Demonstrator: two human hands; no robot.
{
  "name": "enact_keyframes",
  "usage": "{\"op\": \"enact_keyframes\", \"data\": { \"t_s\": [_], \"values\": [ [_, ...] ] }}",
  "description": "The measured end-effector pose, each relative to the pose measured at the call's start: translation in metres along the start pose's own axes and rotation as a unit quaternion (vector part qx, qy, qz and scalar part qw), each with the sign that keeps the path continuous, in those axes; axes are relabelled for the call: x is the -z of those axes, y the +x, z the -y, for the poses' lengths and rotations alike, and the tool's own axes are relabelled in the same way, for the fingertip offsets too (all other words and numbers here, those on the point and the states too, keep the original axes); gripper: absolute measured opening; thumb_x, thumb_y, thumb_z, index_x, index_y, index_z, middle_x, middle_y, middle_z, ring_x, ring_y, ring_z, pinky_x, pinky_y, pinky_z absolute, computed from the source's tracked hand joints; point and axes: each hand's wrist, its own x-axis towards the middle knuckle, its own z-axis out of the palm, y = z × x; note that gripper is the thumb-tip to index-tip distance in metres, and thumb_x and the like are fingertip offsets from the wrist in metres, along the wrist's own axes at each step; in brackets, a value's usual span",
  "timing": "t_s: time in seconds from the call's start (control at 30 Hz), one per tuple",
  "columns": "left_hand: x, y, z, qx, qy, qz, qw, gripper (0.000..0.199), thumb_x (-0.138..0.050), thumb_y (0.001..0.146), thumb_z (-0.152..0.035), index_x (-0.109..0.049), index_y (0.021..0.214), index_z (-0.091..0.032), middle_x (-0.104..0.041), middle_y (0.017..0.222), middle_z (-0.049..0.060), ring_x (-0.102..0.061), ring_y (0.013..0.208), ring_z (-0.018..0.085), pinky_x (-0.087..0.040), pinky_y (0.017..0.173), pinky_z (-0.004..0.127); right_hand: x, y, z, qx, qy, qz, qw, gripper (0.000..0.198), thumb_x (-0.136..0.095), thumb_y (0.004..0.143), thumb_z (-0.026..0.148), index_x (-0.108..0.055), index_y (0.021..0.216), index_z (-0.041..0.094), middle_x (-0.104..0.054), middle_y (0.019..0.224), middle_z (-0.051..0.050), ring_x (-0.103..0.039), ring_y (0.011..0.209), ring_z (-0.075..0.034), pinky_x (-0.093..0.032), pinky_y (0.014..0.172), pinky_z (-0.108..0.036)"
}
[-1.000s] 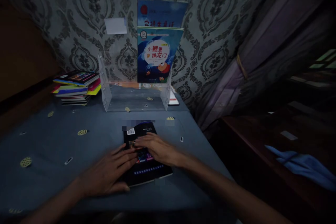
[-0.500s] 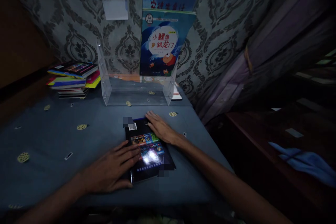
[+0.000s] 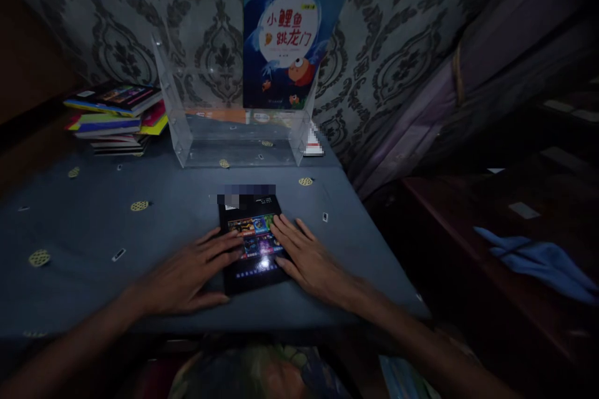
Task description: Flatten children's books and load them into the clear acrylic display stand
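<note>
A dark book [image 3: 253, 277] with rows of small colourful pictures on its cover lies flat on the table near its front edge. My left hand [image 3: 194, 274] rests along the book's left side, fingers stretched out over the cover and thumb near the lower left corner. My right hand [image 3: 309, 255] lies on the right side, its fingers extended onto the cover and the thumb apart from them. Light glares off the lower part of the cover. Blurred blocks hide the book's top edge.
Behind the book stands a clear acrylic rack [image 3: 180, 137] holding a blue picture book [image 3: 290, 31] upright. A stack of books [image 3: 116, 115] sits at the back left. The table [image 3: 154, 237] has a patterned grey-blue cover. A blue cloth [image 3: 538, 262] lies to the right, beyond a curtain [image 3: 412, 118].
My right hand has slid from the book's upper right edge down toward its right middle. My left hand stays on the left side. The view has tilted downward.
</note>
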Motion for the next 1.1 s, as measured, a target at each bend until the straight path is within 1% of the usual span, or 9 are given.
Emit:
{"op": "enact_keyframes", "data": {
  "t_s": [0.17, 0.3, 0.37, 0.43, 0.57, 0.67, 0.9, 1.0, 1.1],
  "values": [
    [-0.003, -0.003, 0.001, 0.01, -0.011, -0.002, 1.0, 0.071, -0.058, 0.094, -0.045, -0.026, 0.154, -0.026, -0.035, 0.158, 0.01, -0.032, 0.146, 0.027, -0.023, 0.121, 0.055, -0.001, -0.024, 0.015, 0.01, 0.009, -0.002, 1.0, 0.063, -0.046, 0.099, 0.024, -0.02, 0.157, 0.02, -0.032, 0.158, -0.013, -0.027, 0.148, -0.027, -0.028, 0.119, -0.058],
    [-0.001, -0.004, 0.004, 0.012, -0.006, 0.022, 1.0, 0.079, -0.057, 0.093, -0.055, -0.019, 0.156, -0.028, -0.027, 0.161, 0.01, -0.026, 0.148, 0.029, -0.019, 0.121, 0.056, 0.002, -0.035, 0.025, 0.006, 0.01, 0.002, 1.0, 0.065, -0.048, 0.098, 0.02, -0.021, 0.156, 0.022, -0.033, 0.158, -0.011, -0.029, 0.147, -0.027, -0.03, 0.119, -0.056],
    [-0.001, -0.003, 0.012, 0.031, 0.004, 0.024, 0.999, 0.082, -0.054, 0.094, -0.057, -0.009, 0.158, -0.029, -0.021, 0.163, 0.01, -0.022, 0.149, 0.028, -0.016, 0.122, 0.056, 0.003, -0.037, 0.028, 0.007, 0.008, -0.002, 1.0, 0.064, -0.048, 0.098, 0.02, -0.023, 0.156, 0.021, -0.033, 0.158, -0.012, -0.03, 0.147, -0.027, -0.03, 0.119, -0.055],
    [-0.001, -0.002, 0.024, 0.069, 0.02, 0.005, 0.997, 0.079, -0.047, 0.098, -0.054, -0.002, 0.158, -0.028, -0.018, 0.164, 0.01, -0.018, 0.15, 0.028, -0.016, 0.122, 0.056, 0.002, -0.038, 0.028, 0.01, 0.006, -0.009, 1.0, 0.063, -0.048, 0.098, 0.019, -0.023, 0.156, 0.02, -0.035, 0.157, -0.013, -0.03, 0.146, -0.026, -0.031, 0.118, -0.055],
    [-0.002, 0.002, 0.045, 0.123, 0.05, -0.019, 0.991, 0.072, -0.04, 0.101, -0.051, -0.005, 0.158, -0.026, -0.018, 0.164, 0.01, -0.016, 0.151, 0.029, -0.017, 0.121, 0.056, -0.002, -0.037, 0.025, 0.01, 0.012, -0.024, 1.0, 0.06, -0.047, 0.099, 0.018, -0.026, 0.155, 0.022, -0.038, 0.155, -0.012, -0.034, 0.145, -0.025, -0.031, 0.118, -0.055],
    [-0.002, 0.001, 0.041, 0.1, 0.057, -0.011, 0.993, 0.07, -0.041, 0.101, -0.05, -0.006, 0.158, -0.028, -0.021, 0.163, 0.01, -0.021, 0.15, 0.028, -0.017, 0.121, 0.056, -0.005, -0.037, 0.023, 0.011, 0.015, -0.032, 0.999, 0.058, -0.046, 0.098, 0.017, -0.03, 0.154, 0.021, -0.039, 0.155, -0.012, -0.034, 0.145, -0.025, -0.03, 0.118, -0.055],
    [0.0, 0.002, -0.001, 0.011, 0.04, 0.034, 0.999, 0.076, -0.049, 0.099, -0.048, -0.006, 0.158, -0.029, -0.026, 0.161, 0.008, -0.027, 0.148, 0.025, -0.016, 0.123, 0.05, -0.004, -0.037, 0.025, 0.009, 0.009, -0.03, 0.999, 0.056, -0.044, 0.099, 0.016, -0.03, 0.153, 0.02, -0.04, 0.155, -0.013, -0.033, 0.145, -0.025, -0.03, 0.118, -0.056],
    [-0.001, 0.014, -0.002, 0.007, 0.048, 0.041, 0.998, 0.073, -0.046, 0.101, -0.048, -0.006, 0.158, -0.028, -0.025, 0.162, 0.007, -0.025, 0.149, 0.023, -0.015, 0.123, 0.048, -0.004, -0.037, 0.025, 0.012, 0.006, -0.026, 1.0, 0.056, -0.045, 0.098, 0.015, -0.032, 0.153, 0.018, -0.04, 0.155, -0.013, -0.033, 0.145, -0.026, -0.031, 0.118, -0.057],
    [-0.003, 0.032, 0.007, 0.005, 0.05, 0.053, 0.997, 0.068, -0.04, 0.103, -0.048, -0.007, 0.158, -0.027, -0.024, 0.162, 0.007, -0.022, 0.15, 0.022, -0.015, 0.123, 0.047, -0.005, -0.037, 0.025, 0.013, -0.007, -0.023, 1.0, 0.057, -0.045, 0.098, 0.016, -0.031, 0.153, 0.018, -0.039, 0.155, -0.014, -0.033, 0.145, -0.026, -0.032, 0.117, -0.056]
  ]
}}
